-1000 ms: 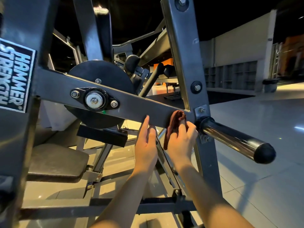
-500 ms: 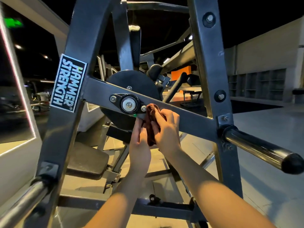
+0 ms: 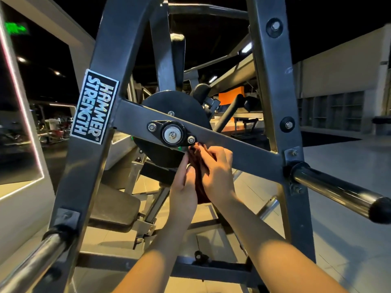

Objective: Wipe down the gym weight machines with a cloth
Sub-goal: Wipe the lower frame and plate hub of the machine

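Your right hand has its fingers and thumb curled round the dark red cloth. It presses the cloth's top against the lower edge of the grey steel diagonal crossbar, just right of the round silver-and-black pivot bearing. Your left hand lies flat, fingers straight, against the cloth's left side. The cloth hangs between both hands. The chrome weight horn with black end cap juts out at right, well apart.

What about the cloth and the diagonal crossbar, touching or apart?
Touching. Head view: the right hand presses the cloth against the crossbar, at its lower edge beside the pivot bolt.
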The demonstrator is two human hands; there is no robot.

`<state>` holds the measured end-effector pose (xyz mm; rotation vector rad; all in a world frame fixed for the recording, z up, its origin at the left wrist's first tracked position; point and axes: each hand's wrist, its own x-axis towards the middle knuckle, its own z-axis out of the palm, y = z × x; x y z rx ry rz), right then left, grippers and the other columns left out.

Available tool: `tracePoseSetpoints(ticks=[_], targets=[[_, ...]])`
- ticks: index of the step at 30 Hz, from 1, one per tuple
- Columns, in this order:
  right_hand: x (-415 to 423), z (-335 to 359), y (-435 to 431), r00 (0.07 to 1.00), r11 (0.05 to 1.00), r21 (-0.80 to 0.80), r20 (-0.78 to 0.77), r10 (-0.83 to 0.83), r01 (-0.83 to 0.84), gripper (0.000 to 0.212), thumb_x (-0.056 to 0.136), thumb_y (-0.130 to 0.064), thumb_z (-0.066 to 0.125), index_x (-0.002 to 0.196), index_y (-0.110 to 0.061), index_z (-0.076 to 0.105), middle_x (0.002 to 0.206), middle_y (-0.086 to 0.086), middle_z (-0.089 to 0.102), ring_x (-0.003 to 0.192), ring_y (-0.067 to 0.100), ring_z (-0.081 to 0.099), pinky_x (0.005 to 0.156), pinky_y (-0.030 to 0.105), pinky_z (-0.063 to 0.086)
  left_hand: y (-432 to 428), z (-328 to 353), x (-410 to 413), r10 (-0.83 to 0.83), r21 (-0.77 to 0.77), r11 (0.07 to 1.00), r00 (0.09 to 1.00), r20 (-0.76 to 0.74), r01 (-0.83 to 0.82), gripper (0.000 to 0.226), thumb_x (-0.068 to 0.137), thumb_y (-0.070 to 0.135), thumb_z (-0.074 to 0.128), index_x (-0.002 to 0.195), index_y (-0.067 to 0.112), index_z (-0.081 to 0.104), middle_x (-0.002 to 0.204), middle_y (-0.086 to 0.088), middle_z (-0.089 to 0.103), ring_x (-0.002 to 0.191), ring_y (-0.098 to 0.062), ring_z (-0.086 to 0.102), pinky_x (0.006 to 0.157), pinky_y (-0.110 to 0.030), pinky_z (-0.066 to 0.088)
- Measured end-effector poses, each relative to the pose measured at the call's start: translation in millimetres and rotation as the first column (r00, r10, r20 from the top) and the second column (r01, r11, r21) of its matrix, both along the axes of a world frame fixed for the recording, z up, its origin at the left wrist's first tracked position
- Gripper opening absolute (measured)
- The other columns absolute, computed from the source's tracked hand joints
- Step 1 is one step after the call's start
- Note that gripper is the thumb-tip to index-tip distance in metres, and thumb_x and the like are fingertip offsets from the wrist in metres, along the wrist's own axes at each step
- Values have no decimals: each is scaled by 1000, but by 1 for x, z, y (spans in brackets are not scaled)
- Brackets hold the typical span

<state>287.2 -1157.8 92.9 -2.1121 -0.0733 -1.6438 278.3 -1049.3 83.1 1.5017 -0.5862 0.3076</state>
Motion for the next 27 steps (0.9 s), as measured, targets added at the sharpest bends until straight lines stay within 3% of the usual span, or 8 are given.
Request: tracePoseSetpoints(ticks=[4, 9, 13, 15, 18, 23, 25, 27], targets=[[6, -7, 0, 1000, 1000, -23, -19, 14, -15, 41, 94, -15, 67, 135, -10, 64, 129, 8, 58, 124, 21, 39, 99, 29, 43, 5, 4, 3, -10, -74, 997, 1000, -23, 8, 42, 108, 36, 38, 146, 53, 37, 119, 52, 50, 112, 28, 45, 83, 3, 37], [3, -8, -5, 999, 984, -178, -35, 4, -10, 36, 88, -15, 75, 124, -12, 71, 126, 7, 61, 123, 22, 38, 101, 31, 39, 4, 6, 6, 25, -102, 994, 998, -57, -31, 41, 108, 39, 39, 146, 53, 38, 116, 48, 53, 116, 13, 50, 104, -25, 42], [-4, 0, -8, 998, 961, -278, -52, -22, 7, 35, 87, -14, 76, 122, -13, 72, 124, 11, 65, 123, 30, 48, 100, 37, 47, 5, 10, -1, 38, -119, 992, 998, -57, -45, 41, 108, 37, 39, 146, 51, 39, 121, 44, 50, 132, 1, 44, 113, -34, 35], [-8, 6, -22, 999, 955, -296, -26, -31, 22, 37, 87, -15, 75, 124, -13, 72, 122, 12, 67, 118, 33, 55, 97, 40, 53, 6, 11, -2, 40, -102, 994, 998, -49, -45, 41, 108, 37, 39, 146, 52, 40, 132, 38, 50, 138, -3, 41, 113, -32, 35], [-14, 11, -30, 998, 986, -155, 4, -67, 66, 44, 89, -26, 69, 132, -16, 67, 122, 11, 66, 114, 29, 57, 95, 36, 54, 9, 10, 1, 18, -67, 998, 999, -33, -20, 41, 107, 42, 40, 147, 54, 38, 149, 28, 46, 142, -4, 39, 117, -30, 33], [-12, 6, -2, 997, 997, -69, -59, -42, 37, 46, 90, -26, 59, 133, -12, 66, 122, 10, 65, 114, 28, 56, 93, 35, 54, 18, 14, 1, 39, 5, 999, 998, 51, -40, 48, 104, 59, 30, 150, 49, 35, 146, 27, 49, 140, -3, 41, 116, -28, 31], [-15, 4, -4, 995, 993, -107, -76, -59, 51, 44, 88, -23, 67, 131, -12, 68, 123, 10, 66, 114, 31, 57, 96, 35, 52, 17, 16, -2, 40, 14, 999, 998, 42, -41, 47, 104, 59, 29, 150, 50, 34, 137, 35, 50, 133, 2, 43, 106, -19, 36], [-19, 3, -6, 991, 983, -176, -104, -79, 60, 44, 87, -27, 63, 129, -13, 69, 123, 10, 66, 114, 33, 58, 98, 38, 53, 13, 14, -6, 26, 2, 1000, 1000, 11, -26, 45, 104, 58, 31, 149, 54, 33, 136, 37, 48, 133, 1, 42, 107, -22, 36]])
